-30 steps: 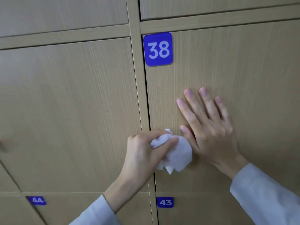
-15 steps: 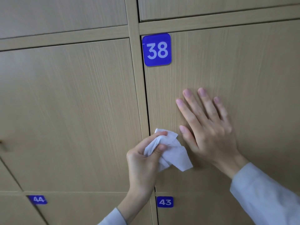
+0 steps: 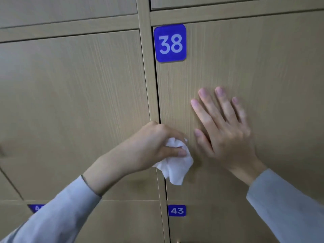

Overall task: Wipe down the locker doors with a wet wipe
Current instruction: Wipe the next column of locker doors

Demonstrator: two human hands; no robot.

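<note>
While the left hand (image 3: 149, 146) grips one wipe (image 3: 175, 165) (crumpled), the right hand (image 3: 226, 135) presses door 38 (image 3: 254, 67).

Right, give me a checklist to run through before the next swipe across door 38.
1. Wet wipe gripped by left hand: ok.
2. Wipe touching the door of locker 38: cannot tell; it sits bunched at the door's left edge.
3. Right hand flat on the door, bracing it: ok.
4. Swipe path to the right free: not ok; the right hand lies directly beside the wipe.
5. Number plate 38 out of the wipe's way: ok.
</note>
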